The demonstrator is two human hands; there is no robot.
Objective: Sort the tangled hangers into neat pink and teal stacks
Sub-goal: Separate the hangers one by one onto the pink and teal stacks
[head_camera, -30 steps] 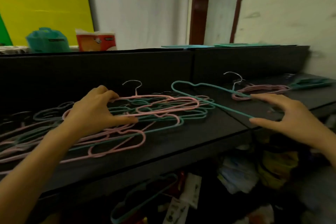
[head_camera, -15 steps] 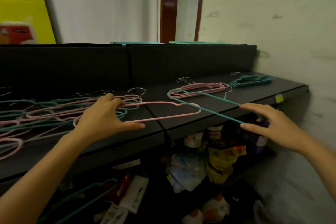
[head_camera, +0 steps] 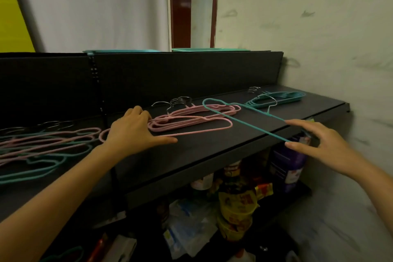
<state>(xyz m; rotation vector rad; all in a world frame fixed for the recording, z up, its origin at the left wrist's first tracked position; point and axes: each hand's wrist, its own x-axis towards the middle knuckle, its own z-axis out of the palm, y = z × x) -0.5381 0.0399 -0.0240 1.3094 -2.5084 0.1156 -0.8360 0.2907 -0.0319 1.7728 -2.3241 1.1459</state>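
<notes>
My left hand (head_camera: 136, 132) grips a pink hanger (head_camera: 212, 128) at its near end and holds it flat on the black shelf (head_camera: 223, 149), right beside the pink stack (head_camera: 191, 116). My right hand (head_camera: 314, 142) pinches one end of a teal hanger (head_camera: 244, 122), which hangs in the air above the pink stack and slants toward the back. A neat teal stack (head_camera: 278, 98) lies at the far right of the shelf. A tangle of pink and teal hangers (head_camera: 42, 144) covers the shelf at the left.
A black back panel (head_camera: 170, 78) rises behind the shelf. The wall (head_camera: 319, 38) closes off the right side. Below the shelf stand bottles and packets (head_camera: 240, 208) and a purple container (head_camera: 287, 166).
My view swung right. My left hand carried the pink hanger right, from the tangle to the pink stack. My right hand moved the teal hanger right, closer to the teal stack.
</notes>
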